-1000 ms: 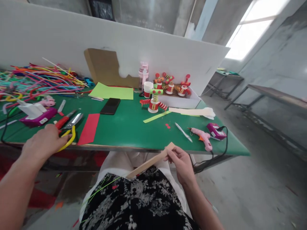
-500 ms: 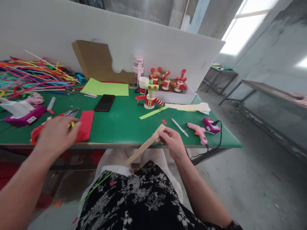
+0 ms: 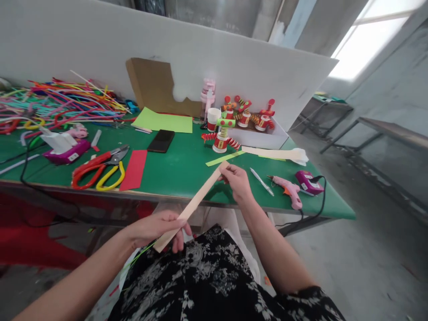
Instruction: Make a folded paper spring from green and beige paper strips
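A long tan paper strip slants across the table's front edge and over my lap. Its upper end is pinched between the thumb and fingers of my right hand. My left hand grips the strip near its lower end, thumb on top and fingers beneath. Beyond the strip stands a paper-cup figure with red folded arms and a green head. A light green strip lies flat before it. To the left are red-and-yellow-handled scissors or snips beside a red paper piece.
A pink glue gun, a white pen and a purple box lie at right. Several similar figures sit in a white box. A black phone, green paper and piled pipe cleaners are farther back.
My left hand has left the scissors area and moved right and down onto the strip's lower end. My right hand keeps its pinch. The whole view has shifted left.
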`<state>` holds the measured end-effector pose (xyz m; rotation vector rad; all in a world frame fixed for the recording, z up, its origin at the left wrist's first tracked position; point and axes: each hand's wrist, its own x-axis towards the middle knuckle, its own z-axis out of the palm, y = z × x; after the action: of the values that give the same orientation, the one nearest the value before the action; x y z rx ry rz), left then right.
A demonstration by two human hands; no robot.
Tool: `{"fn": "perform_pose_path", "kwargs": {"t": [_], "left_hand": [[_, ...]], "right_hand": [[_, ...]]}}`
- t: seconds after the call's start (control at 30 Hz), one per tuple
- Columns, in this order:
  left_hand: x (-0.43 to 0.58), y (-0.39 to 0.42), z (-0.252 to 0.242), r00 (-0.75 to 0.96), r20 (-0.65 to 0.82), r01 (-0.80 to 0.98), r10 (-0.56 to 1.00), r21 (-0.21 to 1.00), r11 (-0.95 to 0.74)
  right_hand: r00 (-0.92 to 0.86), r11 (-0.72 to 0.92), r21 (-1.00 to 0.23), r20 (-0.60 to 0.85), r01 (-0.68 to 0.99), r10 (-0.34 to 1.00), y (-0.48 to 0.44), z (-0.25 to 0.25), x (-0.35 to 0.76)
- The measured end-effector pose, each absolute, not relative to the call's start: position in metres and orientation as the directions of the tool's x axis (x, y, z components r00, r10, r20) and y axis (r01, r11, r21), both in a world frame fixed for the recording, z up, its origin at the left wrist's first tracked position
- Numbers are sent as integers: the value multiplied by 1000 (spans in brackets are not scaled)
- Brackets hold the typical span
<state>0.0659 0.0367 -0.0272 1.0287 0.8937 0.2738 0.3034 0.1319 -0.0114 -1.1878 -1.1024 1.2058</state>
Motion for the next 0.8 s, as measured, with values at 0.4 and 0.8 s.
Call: {"fn": "perform_pose_path", "kwargs": {"t": [0.4,0.8], "left_hand": [[-5,-6,-75,235,-605,469,761,756,456],[-5,-21,-137,-28,-368,791,929,561,246]], "right_hand": [[152,122,-983,142,138,978,139,-45,300],[181,136,-976,166,171,969,142,-47,300]]}}
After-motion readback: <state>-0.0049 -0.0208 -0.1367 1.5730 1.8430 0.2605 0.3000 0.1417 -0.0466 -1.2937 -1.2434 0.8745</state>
